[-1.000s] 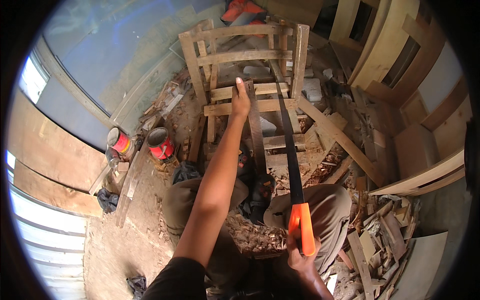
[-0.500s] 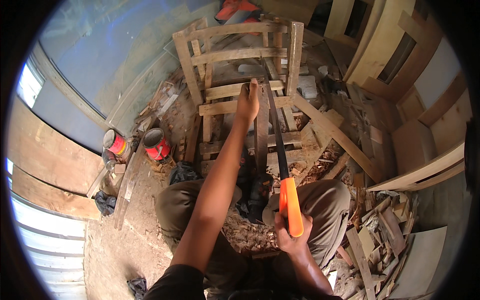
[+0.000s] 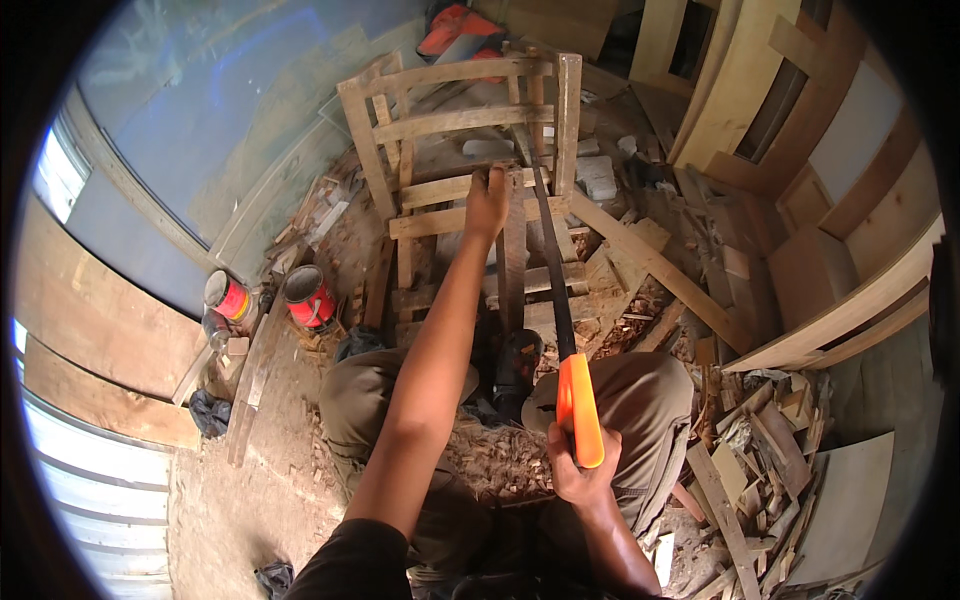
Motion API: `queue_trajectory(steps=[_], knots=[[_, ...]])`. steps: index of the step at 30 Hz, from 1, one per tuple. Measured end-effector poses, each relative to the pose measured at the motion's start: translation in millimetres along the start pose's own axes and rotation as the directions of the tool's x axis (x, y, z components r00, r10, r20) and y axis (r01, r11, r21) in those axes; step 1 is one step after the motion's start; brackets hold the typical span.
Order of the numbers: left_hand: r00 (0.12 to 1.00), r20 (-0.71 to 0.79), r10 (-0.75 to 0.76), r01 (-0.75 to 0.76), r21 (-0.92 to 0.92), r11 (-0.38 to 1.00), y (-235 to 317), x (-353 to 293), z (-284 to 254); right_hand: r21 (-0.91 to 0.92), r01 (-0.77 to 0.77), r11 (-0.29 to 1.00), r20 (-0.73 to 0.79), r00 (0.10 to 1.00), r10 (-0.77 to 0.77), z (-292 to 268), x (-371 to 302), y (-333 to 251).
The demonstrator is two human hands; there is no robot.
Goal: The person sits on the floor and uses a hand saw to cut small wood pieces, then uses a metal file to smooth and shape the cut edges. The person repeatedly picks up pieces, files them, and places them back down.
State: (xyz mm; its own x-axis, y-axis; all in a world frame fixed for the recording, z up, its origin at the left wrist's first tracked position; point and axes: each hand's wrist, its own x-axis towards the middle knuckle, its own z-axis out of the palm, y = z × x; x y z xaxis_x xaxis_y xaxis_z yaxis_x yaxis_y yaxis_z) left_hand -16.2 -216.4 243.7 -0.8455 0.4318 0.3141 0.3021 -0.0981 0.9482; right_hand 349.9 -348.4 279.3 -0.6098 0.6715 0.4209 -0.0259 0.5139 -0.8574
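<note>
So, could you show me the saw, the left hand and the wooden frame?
Saw (image 3: pixel 560 300): head view, dark blade.
Left hand (image 3: pixel 487 206): head view, middle of the hand.
Wooden frame (image 3: pixel 460 121): head view, second crossbar from the top.

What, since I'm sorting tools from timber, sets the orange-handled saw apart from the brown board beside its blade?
Colour: the saw has an orange handle and dark blade; the board is brown.
Hold: the right hand grips the saw's handle; the left hand is at the board's far end.
Pose: the saw slants across the picture; the board runs nearly straight up it.
Both are long and narrow.
</note>
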Motion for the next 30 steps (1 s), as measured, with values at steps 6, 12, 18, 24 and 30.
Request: queue_trajectory(steps=[6, 12, 18, 24, 30], knots=[[0.999, -0.014, -0.048, 0.048, 0.024, 0.999, -30, 34, -12, 0.048, -0.025, 0.999, 0.011, 1.000, 0.024, 1, 12, 1], [0.986, -0.026, -0.165, 0.167, 0.099, 0.981, -77, 81, -16, 0.120, -0.133, 0.984, 0.060, 0.990, 0.126, 7, 11, -3], [0.968, 0.010, -0.252, 0.252, -0.007, 0.968, -33, 61, -27, 0.073, -0.153, 0.986, 0.031, 0.988, 0.151, 8, 9, 7], [0.990, 0.091, -0.105, 0.102, 0.037, 0.994, 1, 20, 2, 0.155, -0.073, 0.985, -0.011, 0.997, 0.076, 6, 11, 17], [0.996, 0.084, -0.010, 0.007, 0.032, 0.999, 6, 9, 6, 0.177, -0.151, 0.973, -0.003, 0.988, 0.154, -3, 9, 13]])
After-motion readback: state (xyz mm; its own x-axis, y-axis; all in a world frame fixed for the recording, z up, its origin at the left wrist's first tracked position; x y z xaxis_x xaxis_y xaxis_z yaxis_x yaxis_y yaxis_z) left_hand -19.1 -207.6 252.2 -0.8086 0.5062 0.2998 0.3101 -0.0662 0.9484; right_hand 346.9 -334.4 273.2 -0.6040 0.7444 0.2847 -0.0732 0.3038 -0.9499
